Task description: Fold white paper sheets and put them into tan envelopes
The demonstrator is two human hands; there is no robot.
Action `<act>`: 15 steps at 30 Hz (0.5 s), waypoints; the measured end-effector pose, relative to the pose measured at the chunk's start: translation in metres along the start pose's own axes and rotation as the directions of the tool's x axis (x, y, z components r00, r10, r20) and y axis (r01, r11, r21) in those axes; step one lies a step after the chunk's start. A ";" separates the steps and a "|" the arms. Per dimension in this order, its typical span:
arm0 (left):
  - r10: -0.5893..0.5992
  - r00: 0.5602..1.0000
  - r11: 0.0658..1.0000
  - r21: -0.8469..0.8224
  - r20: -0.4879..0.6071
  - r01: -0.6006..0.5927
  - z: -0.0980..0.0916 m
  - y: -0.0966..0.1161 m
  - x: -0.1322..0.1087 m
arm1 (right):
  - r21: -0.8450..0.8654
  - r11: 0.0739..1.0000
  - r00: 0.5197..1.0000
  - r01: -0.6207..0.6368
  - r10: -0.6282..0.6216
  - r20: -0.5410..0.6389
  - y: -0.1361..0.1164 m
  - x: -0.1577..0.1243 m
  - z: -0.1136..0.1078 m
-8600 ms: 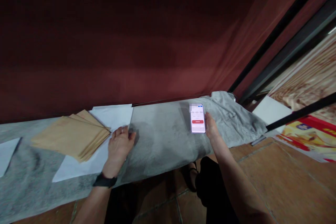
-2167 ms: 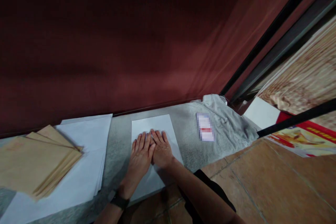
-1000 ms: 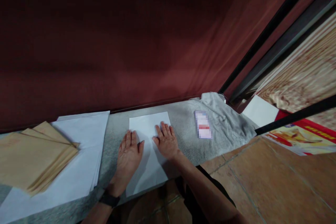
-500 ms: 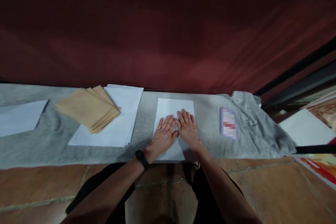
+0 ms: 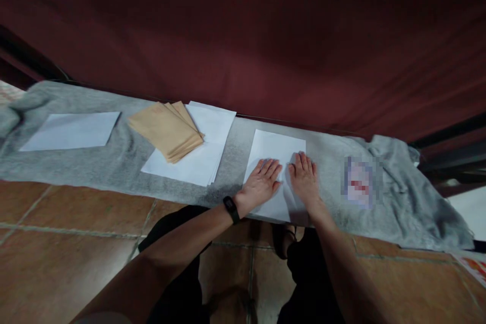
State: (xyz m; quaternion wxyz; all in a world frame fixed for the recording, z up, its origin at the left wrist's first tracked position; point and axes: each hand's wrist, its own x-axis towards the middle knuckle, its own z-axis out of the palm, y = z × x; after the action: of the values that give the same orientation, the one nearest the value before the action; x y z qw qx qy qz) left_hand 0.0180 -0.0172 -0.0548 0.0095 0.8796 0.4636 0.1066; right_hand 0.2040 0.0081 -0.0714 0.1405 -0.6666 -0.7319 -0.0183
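Observation:
A white sheet of paper [image 5: 279,144] lies on the grey cloth in front of me, its near end at the cloth's front edge. My left hand [image 5: 261,181] rests flat on the sheet's left part, fingers stretched out. On its right part lies my right hand [image 5: 304,176], palm down, with the fingers a little apart. A gap of bare paper shows between the two hands. To the left, several brown envelopes [image 5: 167,129] are fanned out on top of a stack of white paper [image 5: 218,134].
Grey cloth [image 5: 125,172] covers a long narrow surface before a dark red curtain [image 5: 212,61]. At the far left lies another white sheet [image 5: 72,130]. A blurred-out flat item [image 5: 359,185] lies to the right, beside bunched cloth. Tiled floor [image 5: 91,212] is below.
My hands have moved apart on the paper, where before they were touching. The view has turned to the left, so more of the cloth's left end shows.

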 end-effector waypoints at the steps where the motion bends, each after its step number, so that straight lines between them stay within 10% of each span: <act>1: 0.007 1.000 1.000 0.004 0.004 -0.007 0.000 0.000 0.000 | 0.038 0.999 1.000 0.015 -0.015 -0.002 -0.004 -0.001 0.000; 15: 0.035 0.997 0.995 0.088 0.066 -0.041 -0.005 0.008 -0.001 | 0.096 0.978 0.977 0.185 -0.193 0.089 -0.029 -0.022 -0.004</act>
State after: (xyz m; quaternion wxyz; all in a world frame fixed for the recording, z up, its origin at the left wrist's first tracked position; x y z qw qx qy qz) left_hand 0.0233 -0.0230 -0.0490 -0.0168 0.8908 0.4505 0.0578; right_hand 0.1777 -0.0172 -0.0683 0.1311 -0.5873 -0.7980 0.0328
